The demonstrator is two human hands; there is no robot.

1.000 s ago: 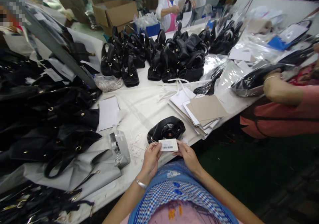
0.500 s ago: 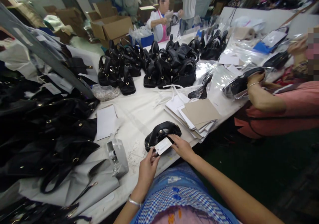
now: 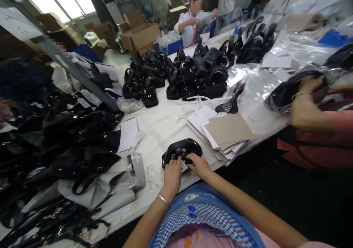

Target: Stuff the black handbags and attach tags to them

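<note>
A small black handbag [image 3: 185,145] with a gold snap lies near the front edge of the white table. My left hand [image 3: 173,173] has its fingers curled over the bag's near side, gripping it close to the snap. On the right, my right hand [image 3: 200,166] pinches the bag at its near rim, its fingertips partly hidden against the black material. Between the hands a small part of a white tag [image 3: 184,164] shows; the rest of it is hidden.
A grey tape dispenser [image 3: 136,171] stands to the left, near white sheets [image 3: 129,134]. Stacked cardboard sheets [image 3: 230,130] lie to the right. Black bags [image 3: 212,82] crowd the far side, more [image 3: 82,145] pile up left. A co-worker's arm [image 3: 306,112] handles a bagged handbag.
My left hand has left the tag's edge and moved onto the bag's near side. The tag, earlier flat in plain view, is now mostly covered. The view has swung left.
</note>
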